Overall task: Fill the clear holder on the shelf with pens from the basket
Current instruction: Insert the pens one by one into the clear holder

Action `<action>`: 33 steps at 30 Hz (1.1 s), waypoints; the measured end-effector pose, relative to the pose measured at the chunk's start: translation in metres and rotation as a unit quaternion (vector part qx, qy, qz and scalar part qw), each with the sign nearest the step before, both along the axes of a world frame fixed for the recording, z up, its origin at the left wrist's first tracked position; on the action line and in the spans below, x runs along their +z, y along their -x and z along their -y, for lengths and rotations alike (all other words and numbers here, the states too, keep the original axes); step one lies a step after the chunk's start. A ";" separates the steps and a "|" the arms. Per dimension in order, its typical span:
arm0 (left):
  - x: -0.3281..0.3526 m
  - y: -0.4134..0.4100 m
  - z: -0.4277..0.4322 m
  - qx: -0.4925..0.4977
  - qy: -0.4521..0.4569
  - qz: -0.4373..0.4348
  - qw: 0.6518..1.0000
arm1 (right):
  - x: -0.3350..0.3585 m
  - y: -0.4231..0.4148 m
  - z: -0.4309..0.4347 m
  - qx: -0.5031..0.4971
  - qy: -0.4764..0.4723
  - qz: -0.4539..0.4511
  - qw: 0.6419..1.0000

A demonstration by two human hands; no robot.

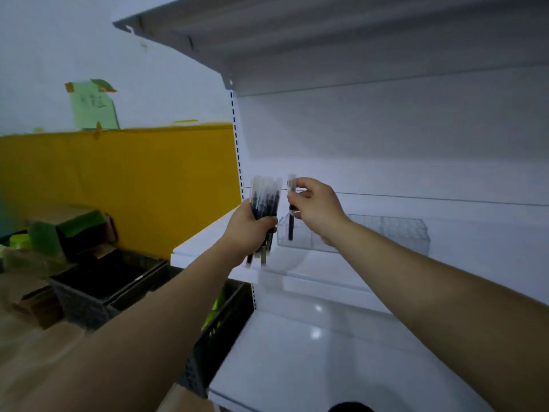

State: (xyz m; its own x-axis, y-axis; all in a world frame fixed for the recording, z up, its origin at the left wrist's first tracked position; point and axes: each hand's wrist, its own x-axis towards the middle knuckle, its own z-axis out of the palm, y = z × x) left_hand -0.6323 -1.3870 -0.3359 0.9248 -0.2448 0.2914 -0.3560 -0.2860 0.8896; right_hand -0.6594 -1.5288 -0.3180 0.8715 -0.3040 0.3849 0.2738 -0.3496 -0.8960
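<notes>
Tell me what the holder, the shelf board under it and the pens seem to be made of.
Holder: clear rigid plastic, probably acrylic, glossy; the pen in the right hand shows through its wall.
Shelf board: smooth white, likely painted metal, not certain.
Pens in the left hand: apparently plastic, dark barrels with frosted caps.

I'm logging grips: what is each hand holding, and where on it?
The left hand grips a bundle of dark clear-capped pens round its middle; the right hand pinches one dark pen near its top.
</notes>
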 end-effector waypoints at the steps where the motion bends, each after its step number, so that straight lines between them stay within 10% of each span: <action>1: 0.000 -0.008 0.005 -0.006 -0.005 -0.002 1.000 | 0.002 -0.006 0.007 -0.015 -0.003 0.005 1.000; 33: -0.023 -0.126 0.024 -0.082 -0.012 -0.019 0.996 | -0.006 -0.137 0.051 -0.147 -0.023 0.021 0.989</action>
State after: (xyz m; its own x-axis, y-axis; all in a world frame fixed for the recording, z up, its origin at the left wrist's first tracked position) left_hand -0.5061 -1.4111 -0.3593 0.8823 -0.3991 0.2494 -0.3659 -0.2483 0.8969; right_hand -0.5224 -1.5800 -0.3240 0.7266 -0.5596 0.3987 0.2042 -0.3782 -0.9029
